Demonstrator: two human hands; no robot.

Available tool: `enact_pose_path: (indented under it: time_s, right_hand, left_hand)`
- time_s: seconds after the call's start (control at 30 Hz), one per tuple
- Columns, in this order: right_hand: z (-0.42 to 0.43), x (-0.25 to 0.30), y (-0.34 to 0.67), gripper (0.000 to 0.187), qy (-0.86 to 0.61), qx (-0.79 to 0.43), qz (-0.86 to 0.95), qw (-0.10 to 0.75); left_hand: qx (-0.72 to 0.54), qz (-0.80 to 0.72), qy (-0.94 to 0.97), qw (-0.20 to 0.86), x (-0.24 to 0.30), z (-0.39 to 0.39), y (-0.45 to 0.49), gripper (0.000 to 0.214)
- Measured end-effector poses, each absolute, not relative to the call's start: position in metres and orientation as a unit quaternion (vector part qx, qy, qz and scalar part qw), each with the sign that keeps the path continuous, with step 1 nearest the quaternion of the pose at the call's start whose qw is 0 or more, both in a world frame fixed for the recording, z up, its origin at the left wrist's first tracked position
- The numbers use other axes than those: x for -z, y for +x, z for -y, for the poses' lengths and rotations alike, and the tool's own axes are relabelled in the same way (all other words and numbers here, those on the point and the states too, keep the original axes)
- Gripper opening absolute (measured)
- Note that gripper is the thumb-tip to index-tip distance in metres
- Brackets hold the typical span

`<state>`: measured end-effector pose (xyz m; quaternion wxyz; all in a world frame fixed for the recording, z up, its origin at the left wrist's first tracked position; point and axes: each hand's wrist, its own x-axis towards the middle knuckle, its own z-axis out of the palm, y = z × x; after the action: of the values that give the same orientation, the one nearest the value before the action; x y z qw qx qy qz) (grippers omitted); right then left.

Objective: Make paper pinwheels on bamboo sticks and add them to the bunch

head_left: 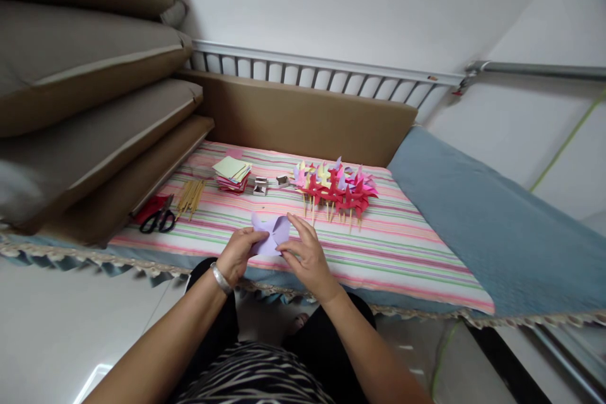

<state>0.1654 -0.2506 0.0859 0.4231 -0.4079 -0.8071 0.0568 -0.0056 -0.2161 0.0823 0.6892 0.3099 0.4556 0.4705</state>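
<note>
presently: shaping step, apparently; pale purple squarish paper sheet (269,245), edges curling upward, held between both hands over near side of pink-and-green striped cloth (402,265). left hand (239,252): pinching sheet's left side, thumb on top. right hand (308,257): fingers partly spread, thumb and fingertips gripping curled right side. next move likely calls for steady left pinch, right drawing curl inward without creasing. multicoloured paper pinwheels on slim wooden sticks (334,193) beyond right hand.

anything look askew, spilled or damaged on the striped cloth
Only the paper stack, left of the pinwheels: its sheets sit skewed, edges not lined up. No spill or damage stands out.
</note>
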Motion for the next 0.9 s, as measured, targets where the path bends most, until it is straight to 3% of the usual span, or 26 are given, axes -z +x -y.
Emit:
enact_pose_path:
  time_s: [0.23, 0.9]
  right_hand:
    - [0.248, -0.089, 0.16, 0.008, -0.485, -0.174, 0.754, 0.408]
    - [0.239, -0.092, 0.145, 0.005, -0.585, -0.221, 0.663, 0.412]
  left_hand:
    - [-0.467, -0.451, 0.336, 0.682, -0.08, 0.217, -0.002, 0.021]
    - [-0.462, -0.425, 0.351, 0.695, -0.073, 0.215, 0.0, 0.018]
